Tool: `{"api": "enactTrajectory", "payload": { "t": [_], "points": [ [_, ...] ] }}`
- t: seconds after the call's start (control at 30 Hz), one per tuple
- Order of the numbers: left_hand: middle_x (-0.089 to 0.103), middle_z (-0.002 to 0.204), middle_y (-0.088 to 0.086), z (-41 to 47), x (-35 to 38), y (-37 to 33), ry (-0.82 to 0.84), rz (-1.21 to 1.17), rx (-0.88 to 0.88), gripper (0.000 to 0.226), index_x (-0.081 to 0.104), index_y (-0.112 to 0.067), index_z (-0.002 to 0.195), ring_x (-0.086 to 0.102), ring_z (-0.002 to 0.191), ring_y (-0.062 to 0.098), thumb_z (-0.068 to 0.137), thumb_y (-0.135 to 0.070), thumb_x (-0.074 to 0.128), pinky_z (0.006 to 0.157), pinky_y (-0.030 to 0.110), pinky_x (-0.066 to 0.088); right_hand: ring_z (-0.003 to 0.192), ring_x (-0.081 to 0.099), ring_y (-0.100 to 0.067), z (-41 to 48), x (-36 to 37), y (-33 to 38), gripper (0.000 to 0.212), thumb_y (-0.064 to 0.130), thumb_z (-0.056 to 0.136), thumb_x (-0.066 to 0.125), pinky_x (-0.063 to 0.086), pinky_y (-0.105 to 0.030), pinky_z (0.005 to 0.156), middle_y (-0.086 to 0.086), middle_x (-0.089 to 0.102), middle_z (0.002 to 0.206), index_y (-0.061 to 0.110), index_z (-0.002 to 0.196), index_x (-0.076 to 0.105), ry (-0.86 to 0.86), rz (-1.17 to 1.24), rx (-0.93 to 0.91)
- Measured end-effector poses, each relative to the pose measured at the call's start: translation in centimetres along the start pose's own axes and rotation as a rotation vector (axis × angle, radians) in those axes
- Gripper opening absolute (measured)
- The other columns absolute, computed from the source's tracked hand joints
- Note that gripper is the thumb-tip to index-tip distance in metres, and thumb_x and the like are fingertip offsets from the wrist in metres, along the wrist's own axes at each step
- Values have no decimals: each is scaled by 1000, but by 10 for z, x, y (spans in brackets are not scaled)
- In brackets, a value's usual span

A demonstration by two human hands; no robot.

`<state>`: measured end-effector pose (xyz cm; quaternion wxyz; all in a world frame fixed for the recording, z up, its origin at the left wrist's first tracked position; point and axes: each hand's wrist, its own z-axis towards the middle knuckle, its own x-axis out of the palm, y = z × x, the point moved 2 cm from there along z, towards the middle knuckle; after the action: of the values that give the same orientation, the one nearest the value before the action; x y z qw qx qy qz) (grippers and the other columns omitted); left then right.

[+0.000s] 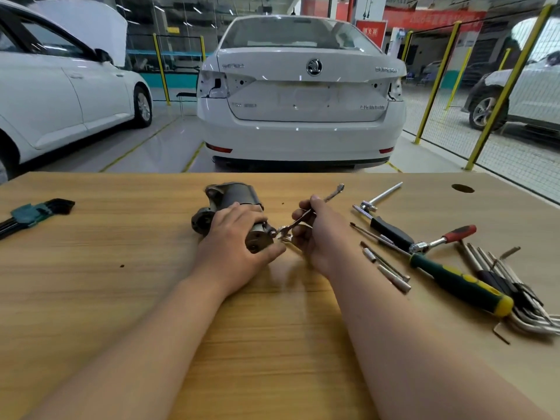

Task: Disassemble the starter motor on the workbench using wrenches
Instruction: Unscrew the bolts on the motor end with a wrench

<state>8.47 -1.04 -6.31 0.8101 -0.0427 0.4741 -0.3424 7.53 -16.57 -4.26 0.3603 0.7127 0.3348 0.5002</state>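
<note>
Starter motor (236,194) half hidden under gripping left hand (235,237), right hand (318,231) pinching blurred wrench (298,221)

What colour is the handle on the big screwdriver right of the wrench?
The screwdriver handle is green with yellow accents; head view.

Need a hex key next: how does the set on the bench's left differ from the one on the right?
The left hex key set is black, bundled in a green holder; the right hex key set is silvery and fanned out. The left one lies alone; a green-and-yellow screwdriver overlaps the right one. Both rest on the bench, untouched.
</note>
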Motion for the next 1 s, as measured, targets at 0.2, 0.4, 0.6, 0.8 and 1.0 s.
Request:
{"api": "enactTrajectory", "payload": {
  "t": [0.2, 0.4, 0.6, 0.8, 1.0],
  "points": [
    [43, 116, -28, 3, 4, 4, -86, -87, -14, 49, 61, -32, 109, 25, 127, 4, 71, -62, 56, 93, 19, 20, 42, 51, -12, 8, -4, -12, 26, 31, 99, 43, 48, -24, 47, 0, 61, 57, 13, 87, 58, -16, 64, -64],
    [46, 116, -25, 3, 0, 0, -76, -97, -28, 47, 63, -30, 108, 29, 128, 7, 70, -58, 60, 97, 20, 20, 41, 54, -12, 2, -5, -18, 25, 32, 98, 47, 49, -23, 44, 0, 64, 58, 13, 85, 58, -89, 108, -46],
    [46, 115, -26, 3, -2, -1, -61, -81, -26, 46, 63, -30, 108, 28, 127, 7, 72, -57, 58, 93, 16, 18, 41, 57, -12, -1, -4, -20, 26, 33, 97, 49, 50, -24, 45, 1, 66, 55, 12, 87, 59, -111, 128, -38],
    [52, 125, -16, 3, -2, -2, -37, -58, -4, 52, 62, -29, 111, 28, 129, 10, 74, -62, 49, 95, 23, 22, 48, 60, -14, -8, -2, -15, 26, 33, 98, 46, 54, -29, 51, 0, 68, 61, 12, 88, 60, -63, 36, -103],
    [55, 118, -10, 3, -4, -4, 16, -48, -6, 46, 61, -22, 111, 37, 126, 21, 77, -51, 51, 97, 29, 29, 71, 57, -7, -38, 25, -6, 17, 34, 96, 47, 43, -24, 61, 9, 63, 74, 27, 87, 59, 69, -896, -833]
  ]
}}
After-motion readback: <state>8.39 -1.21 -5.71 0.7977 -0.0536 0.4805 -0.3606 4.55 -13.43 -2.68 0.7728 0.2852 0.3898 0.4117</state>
